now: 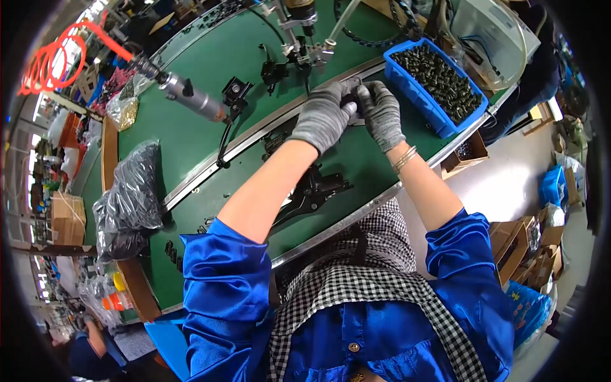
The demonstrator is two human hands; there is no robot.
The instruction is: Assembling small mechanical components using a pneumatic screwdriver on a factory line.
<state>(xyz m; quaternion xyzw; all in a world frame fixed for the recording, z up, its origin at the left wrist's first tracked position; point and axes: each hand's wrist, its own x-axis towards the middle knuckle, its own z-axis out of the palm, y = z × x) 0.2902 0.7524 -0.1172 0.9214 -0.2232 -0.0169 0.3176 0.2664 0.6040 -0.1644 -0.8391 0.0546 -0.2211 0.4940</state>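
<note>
Both my hands, in grey knit gloves, are close together over the far right part of the green bench. My left hand [323, 116] has its fingers closed around a small dark part [348, 100], mostly hidden by the gloves. From the other side my right hand [383, 114] pinches at the same part, fingertips bent inward. Below my left forearm lie several black lever assemblies [313, 194] on the bench. Another black lever assembly [237, 95] with a long arm rests across the metal rail, left of my hands.
A blue bin [407, 89] of small dark metal pieces stands right of my hands. A grey power screwdriver [191, 97] hangs on a red coiled hose at left. A metal fixture [309, 51] stands beyond my hands. A black plastic bag [132, 194] lies at the left edge.
</note>
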